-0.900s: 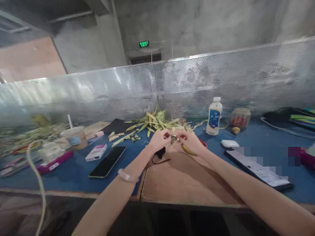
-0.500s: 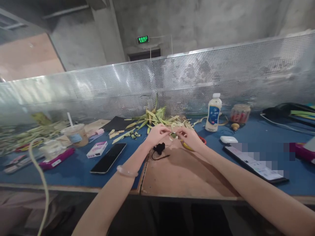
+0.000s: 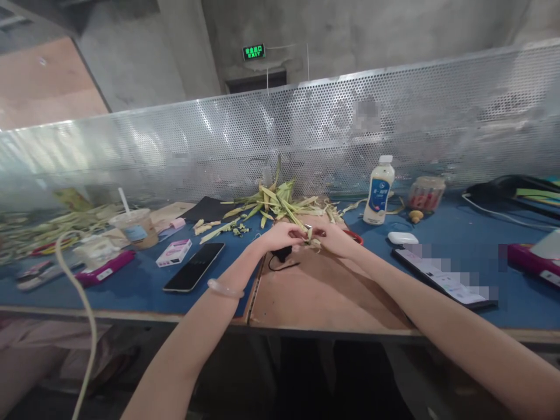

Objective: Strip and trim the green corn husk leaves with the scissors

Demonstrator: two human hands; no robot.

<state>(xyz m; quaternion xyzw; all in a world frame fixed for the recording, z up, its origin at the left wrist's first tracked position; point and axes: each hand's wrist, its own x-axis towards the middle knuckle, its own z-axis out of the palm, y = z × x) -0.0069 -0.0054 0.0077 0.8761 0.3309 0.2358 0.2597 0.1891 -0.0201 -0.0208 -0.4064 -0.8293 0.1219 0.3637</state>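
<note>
My left hand (image 3: 283, 235) and my right hand (image 3: 333, 238) meet over the brown board (image 3: 324, 291). Their fingers are pinched on a small bundle of pale green leaf strips (image 3: 311, 240), which look like corn husk. A thin shiny piece sits at the top of the bundle, too small to make out. Under my left hand lies a small black thing with a cord (image 3: 282, 254), partly covered. The rim of a red ring-shaped thing (image 3: 355, 236) shows beside my right hand. Behind both hands spreads a heap of long green leaf strips (image 3: 277, 201).
To the left are a dark phone (image 3: 195, 267), a small pink-and-white box (image 3: 174, 253) and a drink cup with a straw (image 3: 139, 228). On the right stand a milk bottle (image 3: 378, 191) and a jar (image 3: 426, 194); a white earphone case (image 3: 403, 238) and a lit phone (image 3: 441, 277) lie nearer.
My hands have drawn slightly closer, and the pale strips between them now stand up more visibly. My right hand covers more of the ring-shaped things; my left hand covers part of the black thing.
</note>
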